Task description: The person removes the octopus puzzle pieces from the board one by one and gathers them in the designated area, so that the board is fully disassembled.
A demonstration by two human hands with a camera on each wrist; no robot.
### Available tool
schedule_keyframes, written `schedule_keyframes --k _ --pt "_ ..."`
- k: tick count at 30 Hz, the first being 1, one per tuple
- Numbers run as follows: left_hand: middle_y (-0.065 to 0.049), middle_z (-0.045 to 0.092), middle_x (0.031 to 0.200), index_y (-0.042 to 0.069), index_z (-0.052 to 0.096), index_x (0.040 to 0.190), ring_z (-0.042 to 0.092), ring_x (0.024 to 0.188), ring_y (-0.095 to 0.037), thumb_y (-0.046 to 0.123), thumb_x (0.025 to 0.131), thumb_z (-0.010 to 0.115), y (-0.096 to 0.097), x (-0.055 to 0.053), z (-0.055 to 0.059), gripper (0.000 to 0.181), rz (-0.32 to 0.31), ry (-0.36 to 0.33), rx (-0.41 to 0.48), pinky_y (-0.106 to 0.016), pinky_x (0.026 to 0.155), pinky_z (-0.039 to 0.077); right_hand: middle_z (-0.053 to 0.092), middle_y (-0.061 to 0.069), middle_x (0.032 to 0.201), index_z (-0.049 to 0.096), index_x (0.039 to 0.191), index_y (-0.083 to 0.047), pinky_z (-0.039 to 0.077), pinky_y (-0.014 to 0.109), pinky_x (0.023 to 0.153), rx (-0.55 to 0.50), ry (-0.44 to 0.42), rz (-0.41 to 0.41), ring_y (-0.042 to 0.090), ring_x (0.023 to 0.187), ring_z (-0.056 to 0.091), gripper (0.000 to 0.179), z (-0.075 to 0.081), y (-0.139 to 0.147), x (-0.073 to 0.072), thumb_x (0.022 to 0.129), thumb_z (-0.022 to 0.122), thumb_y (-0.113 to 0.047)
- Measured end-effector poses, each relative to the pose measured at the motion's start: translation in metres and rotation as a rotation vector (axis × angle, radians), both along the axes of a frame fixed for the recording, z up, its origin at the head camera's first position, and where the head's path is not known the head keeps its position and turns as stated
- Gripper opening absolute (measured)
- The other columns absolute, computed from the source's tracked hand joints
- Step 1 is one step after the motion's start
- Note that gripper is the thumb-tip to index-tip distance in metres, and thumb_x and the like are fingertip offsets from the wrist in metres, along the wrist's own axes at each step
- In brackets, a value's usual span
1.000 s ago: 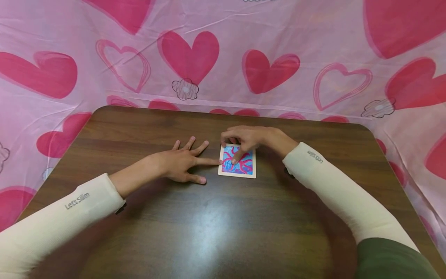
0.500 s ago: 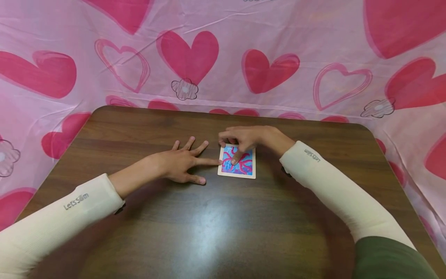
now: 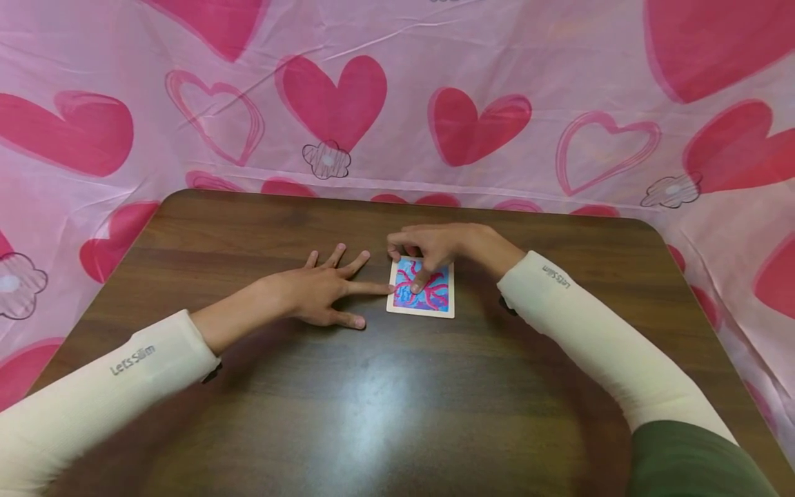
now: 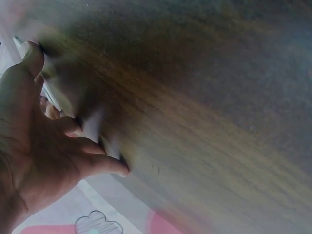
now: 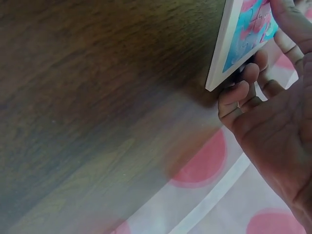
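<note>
A small square jigsaw puzzle (image 3: 438, 298) with a cream border lies flat on the brown wooden table (image 3: 348, 386). Its picture has pink wavy arms on blue and purple, and the piece joints show in the right wrist view. My left hand (image 3: 317, 293) rests on the table with its fingers spread, the index fingertip at the puzzle's left edge. From the far side, my right hand (image 3: 435, 245) holds the puzzle, its thumb on the picture and its other fingers curled at the far edge. The hand covers part of the picture.
A pink cloth (image 3: 410, 41) printed with hearts hangs behind the table and down both sides. The table's far edge runs a short way beyond the right hand. Cream sleeves (image 3: 602, 345) cover both forearms.
</note>
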State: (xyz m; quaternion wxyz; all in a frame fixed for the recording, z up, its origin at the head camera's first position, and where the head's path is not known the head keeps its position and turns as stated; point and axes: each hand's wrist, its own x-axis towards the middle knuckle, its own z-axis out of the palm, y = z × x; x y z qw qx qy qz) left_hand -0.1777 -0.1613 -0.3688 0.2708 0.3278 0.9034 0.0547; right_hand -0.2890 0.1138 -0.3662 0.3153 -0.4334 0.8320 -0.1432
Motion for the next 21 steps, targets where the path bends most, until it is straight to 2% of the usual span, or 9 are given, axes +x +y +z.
schedule_keyframes --k 9,16,21 --pt "-0.016 -0.003 0.191 0.066 0.029 0.171 -0.011 0.170 -0.063 0.072 0.106 0.064 -0.0004 0.0022 -0.0006 0.074 0.008 0.001 0.030 -0.092 0.128 0.003 0.061 0.008 0.121 0.059 0.126 -0.025 0.051 0.041 0.096 -0.018 0.017 -0.019 0.025 0.113 0.057 0.059 -0.0006 0.0040 0.0035 0.086 0.100 -0.041" --pt "-0.020 0.005 0.190 0.064 0.034 0.170 -0.003 0.171 -0.065 0.071 0.107 0.064 0.0020 0.0040 0.0004 0.071 0.005 0.034 0.055 -0.090 0.129 0.009 0.061 0.008 0.120 0.060 0.126 -0.024 0.051 0.041 0.096 -0.038 0.017 -0.035 0.025 0.113 0.057 0.058 -0.0010 0.0063 0.0047 0.086 0.100 -0.039" --pt "-0.021 0.005 0.190 0.063 0.033 0.171 -0.002 0.170 -0.065 0.068 0.108 0.065 0.0017 0.0042 0.0007 0.071 -0.004 0.041 0.055 -0.090 0.129 0.010 0.061 0.009 0.120 0.061 0.127 -0.024 0.051 0.041 0.096 -0.066 0.017 -0.041 0.024 0.112 0.057 0.059 -0.0020 0.0079 0.0062 0.086 0.100 -0.039"
